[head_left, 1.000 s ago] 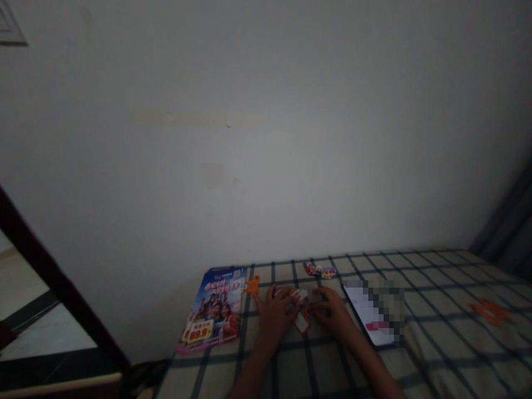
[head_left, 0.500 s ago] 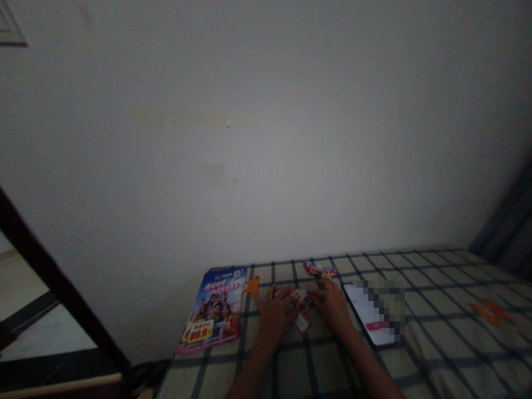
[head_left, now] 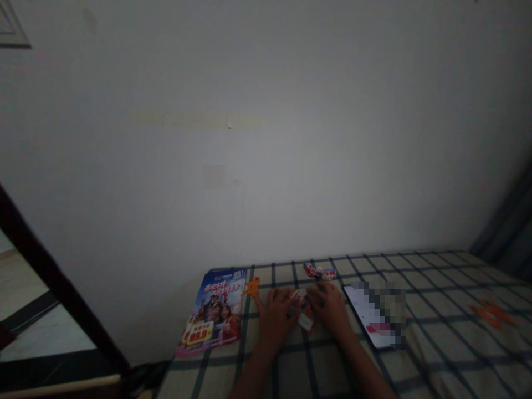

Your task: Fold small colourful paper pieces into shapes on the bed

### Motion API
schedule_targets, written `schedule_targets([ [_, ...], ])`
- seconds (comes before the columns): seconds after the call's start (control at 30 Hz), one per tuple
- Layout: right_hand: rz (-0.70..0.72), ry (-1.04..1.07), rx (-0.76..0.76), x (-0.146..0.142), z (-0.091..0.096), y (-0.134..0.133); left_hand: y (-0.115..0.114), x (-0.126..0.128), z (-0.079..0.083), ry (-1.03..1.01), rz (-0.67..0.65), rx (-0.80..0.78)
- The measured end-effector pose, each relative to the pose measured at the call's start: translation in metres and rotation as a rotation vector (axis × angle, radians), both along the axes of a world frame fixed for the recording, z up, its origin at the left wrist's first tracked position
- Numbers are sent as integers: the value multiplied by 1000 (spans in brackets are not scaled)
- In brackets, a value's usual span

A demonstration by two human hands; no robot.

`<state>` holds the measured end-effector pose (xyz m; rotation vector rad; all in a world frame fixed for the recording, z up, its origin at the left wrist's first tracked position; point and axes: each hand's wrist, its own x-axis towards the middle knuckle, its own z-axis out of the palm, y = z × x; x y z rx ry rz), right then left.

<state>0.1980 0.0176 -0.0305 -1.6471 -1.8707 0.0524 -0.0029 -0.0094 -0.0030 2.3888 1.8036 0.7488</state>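
Note:
A small piece of folded paper (head_left: 306,322), white with red and dark print, lies on the checked cloth between my hands. My left hand (head_left: 276,316) presses on its left side with bent fingers, while one outer finger sticks out to the left. From the right, my right hand (head_left: 331,310) pinches the paper's edge with thumb and fingers. Much of the paper is hidden under the fingers. Just beyond my right hand lies a crumpled strip of red, white and blue printed paper (head_left: 320,271). An orange cutout-like piece (head_left: 251,287) lies beside my left hand.
A stack of printed flyers (head_left: 218,310) lies to the left. On the right rests a phone (head_left: 366,313) with a lit screen, partly blurred out. Farther right is another orange piece (head_left: 491,313). The checked cloth (head_left: 432,282) meets a plain wall (head_left: 291,166) behind.
My right hand has shifted slightly left, closer to my left hand. The folded paper's lower end has tilted a little and shows less between them.

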Motion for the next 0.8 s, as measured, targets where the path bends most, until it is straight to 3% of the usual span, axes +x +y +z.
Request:
schedule_targets([
  [0.27,266,58,-74,4,3,-1,-5,-4,3,30,-16,41],
  [0.8,382,-2,29,-4,2,-9,-1,-16,0,-20,-69,-50],
])
